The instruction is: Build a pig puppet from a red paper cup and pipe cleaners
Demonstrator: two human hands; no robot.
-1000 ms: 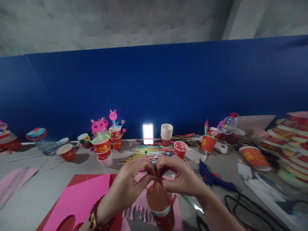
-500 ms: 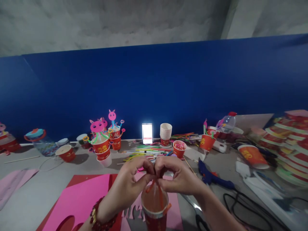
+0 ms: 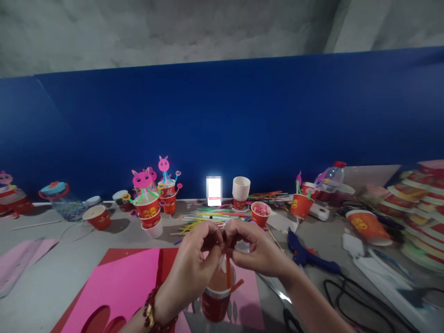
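A red paper cup (image 3: pixel 215 306) with orange strips (image 3: pixel 228 273) rising from it is at the bottom centre, below both hands. My left hand (image 3: pixel 200 259), with a beaded bracelet at the wrist, pinches at the top of the strips. Beside it, my right hand (image 3: pixel 251 249) pinches at the same spot, its fingertips nearly meeting the left ones. Both hands are closed on the upper ends of the strips, which the fingers mostly hide. One orange end sticks out over the cup's right rim.
Pink paper (image 3: pixel 121 282) lies at left. Decorated cups (image 3: pixel 148 209) stand behind it. Coloured sticks (image 3: pixel 208 217), a phone (image 3: pixel 214 192) and stacked cups (image 3: pixel 240 188) are at centre back. Right of my hands are a blue glue gun (image 3: pixel 308 256), scissors (image 3: pixel 282 296) and cables.
The cup and strips have shifted slightly left under my hands. My fingers have changed position a little at the top of the strips. The view has moved slightly.
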